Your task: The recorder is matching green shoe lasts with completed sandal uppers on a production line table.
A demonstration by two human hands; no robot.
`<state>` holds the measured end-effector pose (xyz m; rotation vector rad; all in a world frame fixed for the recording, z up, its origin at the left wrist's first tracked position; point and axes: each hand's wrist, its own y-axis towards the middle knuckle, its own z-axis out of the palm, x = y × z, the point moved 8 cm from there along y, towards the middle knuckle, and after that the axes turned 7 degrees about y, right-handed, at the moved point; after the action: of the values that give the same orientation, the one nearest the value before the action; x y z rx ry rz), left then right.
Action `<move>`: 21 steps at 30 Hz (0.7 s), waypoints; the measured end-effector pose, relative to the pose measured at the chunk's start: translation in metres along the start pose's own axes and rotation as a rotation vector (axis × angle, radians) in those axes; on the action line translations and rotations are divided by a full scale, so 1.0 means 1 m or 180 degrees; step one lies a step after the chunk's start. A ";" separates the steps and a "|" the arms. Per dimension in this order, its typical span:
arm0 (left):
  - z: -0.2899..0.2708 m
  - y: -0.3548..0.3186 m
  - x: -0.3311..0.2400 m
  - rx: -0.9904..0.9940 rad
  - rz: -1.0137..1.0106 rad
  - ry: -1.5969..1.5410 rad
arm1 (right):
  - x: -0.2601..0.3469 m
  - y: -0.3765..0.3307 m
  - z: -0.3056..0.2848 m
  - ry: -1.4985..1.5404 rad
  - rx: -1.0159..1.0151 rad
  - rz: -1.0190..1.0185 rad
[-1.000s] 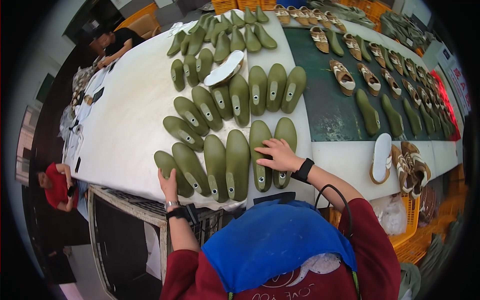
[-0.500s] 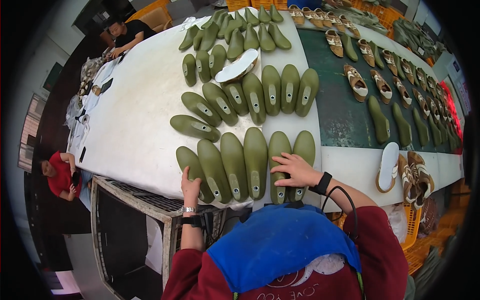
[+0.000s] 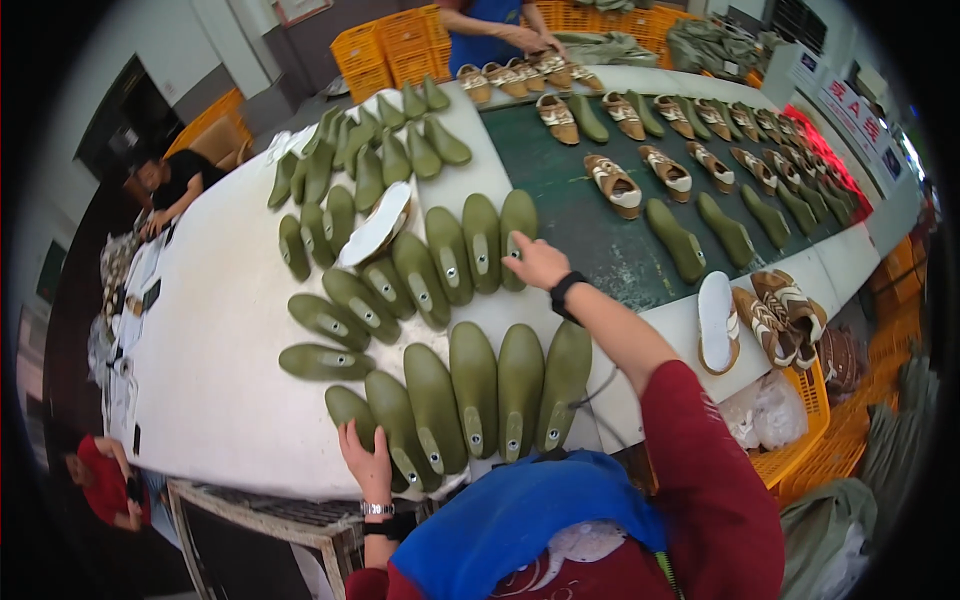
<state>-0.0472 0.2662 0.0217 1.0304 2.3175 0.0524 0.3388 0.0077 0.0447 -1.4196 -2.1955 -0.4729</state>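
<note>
Green shoe lasts stand in rows across the white table. My left hand (image 3: 368,460) rests at the near row's left end, its spread fingers against the leftmost shoe last (image 3: 350,405). My right arm stretches forward, and my right hand (image 3: 540,264) is at the second row's right end. Its fingers extend onto the lower part of the end shoe last (image 3: 519,212), without closing round it. Beyond that row, a white-soled shoe (image 3: 378,225) lies sole up among the lasts.
On the right, a green mat (image 3: 590,230) carries brown-and-white shoes and more lasts. More shoes (image 3: 785,315) lie near the right edge, above an orange crate (image 3: 800,440). A co-worker's hands (image 3: 535,40) handle shoes at the far end. Two people sit at left.
My right hand has left the near row and reached forward to the second row's right end. My left hand stays by the leftmost last. The view has shifted rightward.
</note>
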 end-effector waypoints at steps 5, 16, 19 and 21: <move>0.005 -0.004 0.014 0.0096 -0.0021 -0.0061 | -0.015 0.042 0.038 -0.0227 0.0147 0.0643; 0.003 -0.002 0.023 0.0101 -0.0143 -0.0197 | -0.107 -0.001 -0.004 -0.0291 0.0503 0.0114; 0.004 0.000 0.021 0.0083 -0.0149 -0.0252 | -0.127 -0.021 -0.008 -0.0160 0.0546 0.0176; 0.003 0.000 0.023 0.0056 -0.0173 -0.0266 | -0.125 -0.024 -0.006 -0.0386 0.0811 0.0115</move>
<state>-0.0579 0.2810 0.0079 0.9596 2.2723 -0.0321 0.3614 -0.0987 -0.0214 -1.3769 -2.2268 -0.0908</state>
